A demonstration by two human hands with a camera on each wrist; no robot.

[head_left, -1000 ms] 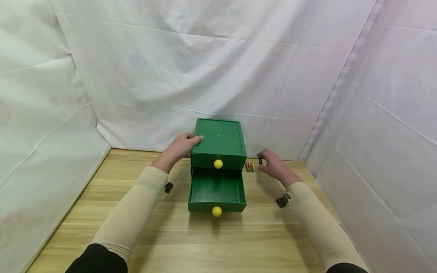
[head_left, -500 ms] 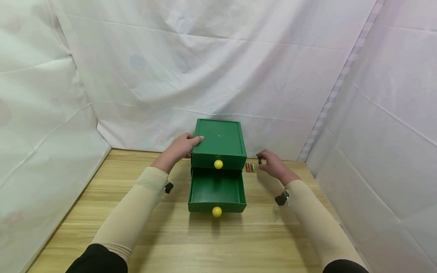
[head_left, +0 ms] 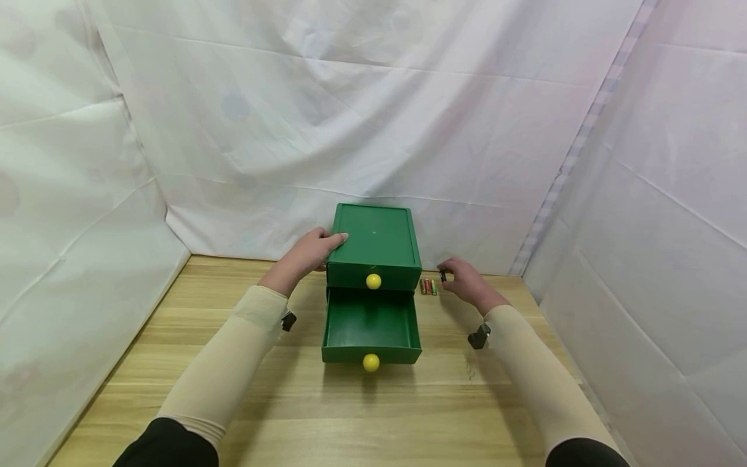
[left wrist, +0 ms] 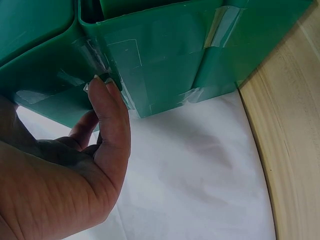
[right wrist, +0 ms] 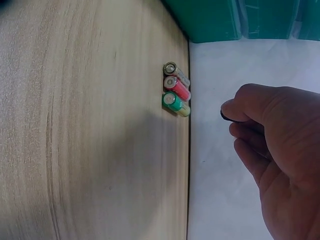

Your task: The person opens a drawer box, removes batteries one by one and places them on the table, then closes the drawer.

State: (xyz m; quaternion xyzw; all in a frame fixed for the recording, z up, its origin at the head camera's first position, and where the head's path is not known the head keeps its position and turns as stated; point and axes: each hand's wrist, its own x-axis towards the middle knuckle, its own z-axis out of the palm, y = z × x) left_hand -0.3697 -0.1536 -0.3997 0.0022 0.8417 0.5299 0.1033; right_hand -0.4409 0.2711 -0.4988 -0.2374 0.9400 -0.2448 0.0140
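Note:
A green drawer cabinet (head_left: 376, 233) with yellow knobs stands at the centre of the table; its lower drawer (head_left: 370, 324) is pulled out, the upper one closed. My left hand (head_left: 306, 254) grips the cabinet's upper left edge, thumb on the top and fingers (left wrist: 111, 117) bent against the taped side. Right of the cabinet, my right hand (head_left: 465, 283) pinches a small black battery (head_left: 443, 276) above the table, mostly hidden by the fingers in the right wrist view. Three batteries lie side by side near it: a gold-ended one (right wrist: 172, 70), a red one (right wrist: 177, 89) and a green one (right wrist: 176, 104).
The wooden table (head_left: 233, 363) reaches back to a white cloth (head_left: 262, 130) hung behind the cabinet. More white cloth (head_left: 659, 214) closes off the right side, and the left side likewise. The open drawer juts toward me.
My right hand, with the black battery pinched in it, has shifted very slightly left and toward the back. The left hand, the cabinet and the three lying batteries have stayed in place.

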